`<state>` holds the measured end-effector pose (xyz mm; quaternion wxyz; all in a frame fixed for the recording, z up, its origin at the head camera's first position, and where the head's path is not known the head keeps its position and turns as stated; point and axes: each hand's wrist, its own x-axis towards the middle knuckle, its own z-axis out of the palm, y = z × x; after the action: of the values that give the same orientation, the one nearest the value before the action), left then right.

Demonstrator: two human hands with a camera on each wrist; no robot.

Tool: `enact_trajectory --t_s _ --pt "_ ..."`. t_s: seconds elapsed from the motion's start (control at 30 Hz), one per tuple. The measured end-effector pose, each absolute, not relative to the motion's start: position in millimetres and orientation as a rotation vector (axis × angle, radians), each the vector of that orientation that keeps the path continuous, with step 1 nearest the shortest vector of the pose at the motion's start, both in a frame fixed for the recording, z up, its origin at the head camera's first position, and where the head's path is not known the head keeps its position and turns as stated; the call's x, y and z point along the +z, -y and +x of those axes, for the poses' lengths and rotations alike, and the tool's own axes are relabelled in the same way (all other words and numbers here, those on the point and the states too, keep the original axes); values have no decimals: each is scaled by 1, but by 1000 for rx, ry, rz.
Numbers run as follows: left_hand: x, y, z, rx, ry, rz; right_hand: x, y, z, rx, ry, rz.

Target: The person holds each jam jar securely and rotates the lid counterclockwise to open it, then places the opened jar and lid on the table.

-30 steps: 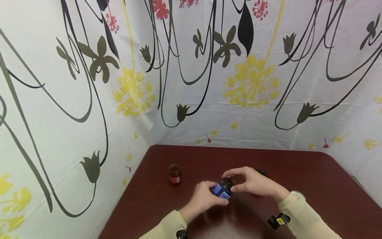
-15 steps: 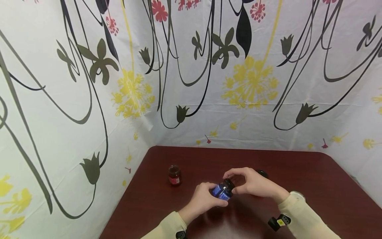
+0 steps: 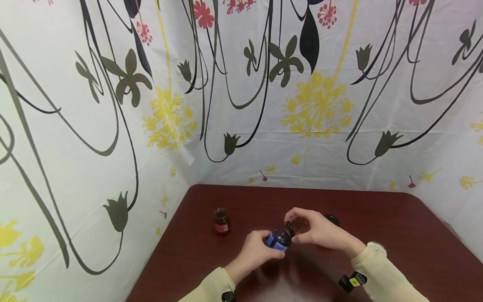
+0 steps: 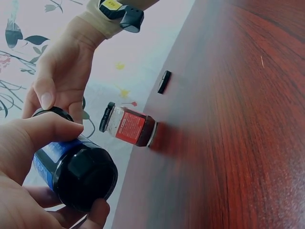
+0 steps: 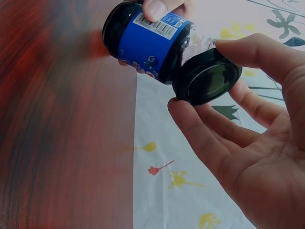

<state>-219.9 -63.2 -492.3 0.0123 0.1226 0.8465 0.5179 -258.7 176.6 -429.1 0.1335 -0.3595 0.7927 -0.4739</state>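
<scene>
My left hand [image 3: 258, 248] grips a dark glass jar with a blue label [image 3: 277, 240], held tilted over the table. In the right wrist view a barcode shows on the label, and the jar's clear glass neck is exposed. My right hand [image 3: 316, 227] pinches a black jar lid [image 5: 207, 78] by its edge between thumb and fingertips. This lid stands on edge right at the jar's mouth, its hollow underside facing the right palm. In the left wrist view the jar's dark base [image 4: 86, 176] faces the camera, with left fingers curled around the body.
A small red-labelled jar [image 3: 221, 222] stands at the table's left. Another red-labelled jar [image 4: 131, 126], black-capped, appears in the left wrist view, with a loose black lid [image 4: 164, 82] lying beyond it. A patterned cloth [image 3: 241, 105] hangs behind the dark red table [image 3: 181, 260].
The black lid has come away from the jar's mouth and tilted up on edge, my right fingertips rising slightly with it. The blue-labelled jar has shifted a little left and turned more upright.
</scene>
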Motion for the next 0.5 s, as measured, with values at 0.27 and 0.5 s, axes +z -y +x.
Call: enact_trajectory --t_s 0.27,0.5 --pt "-495 65 -220 1665 -2633 376 -432 -178 -259 -1393 -2307 -998" --pt "-498 69 -223 1706 -2649 349 -433 -180 -255 -1335 -2365 -979"
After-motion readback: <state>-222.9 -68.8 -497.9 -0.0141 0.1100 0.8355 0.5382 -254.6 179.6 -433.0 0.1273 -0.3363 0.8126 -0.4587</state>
